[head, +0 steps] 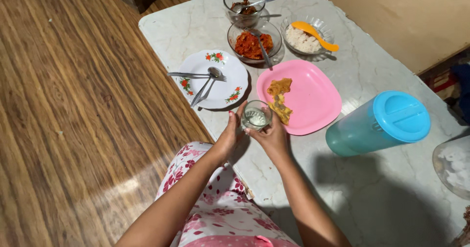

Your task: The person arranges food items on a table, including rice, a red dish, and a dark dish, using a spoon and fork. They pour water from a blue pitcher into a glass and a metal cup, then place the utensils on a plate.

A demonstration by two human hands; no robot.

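Presently, glass: a small clear drinking glass (255, 115) is cupped from both sides just below the frame's centre, between the white plate and the pink plate, over the marble table (372, 188).
Left hand: the left hand (229, 138) is wrapped around the glass's left wall, fingers curled upward against it, so the glass is steadied rather than pinched.
Right hand: the right hand (270, 138) is closed around the right and near side of the glass, so the grip is shared and the glass is kept upright.
Contents: something pale is seen through the rim; whether it is liquid or only reflection cannot be told.
Base: whether the glass stands on the table or is lifted just clear of it is hidden by the palms.
Pink plate (313, 100): a yellowish fried piece (279, 99) is laid on its left edge, just beside the glass.
White flowered plate (211, 78): a spoon and fork (205, 80) are rested across it, handles towards the left.
Bowls: three glass bowls are grouped at the upper centre, one with red sauce (252, 44), one with a dark relish (243, 6), one with white rice and an orange spoon (307, 37), each with its own spoon left inside.
Jug: a teal lidded jug (379, 124) is stood at the right, lid shut, contents unseen.
Cut off: a clear round object (453, 165) at the right edge is cropped and cannot be identified.
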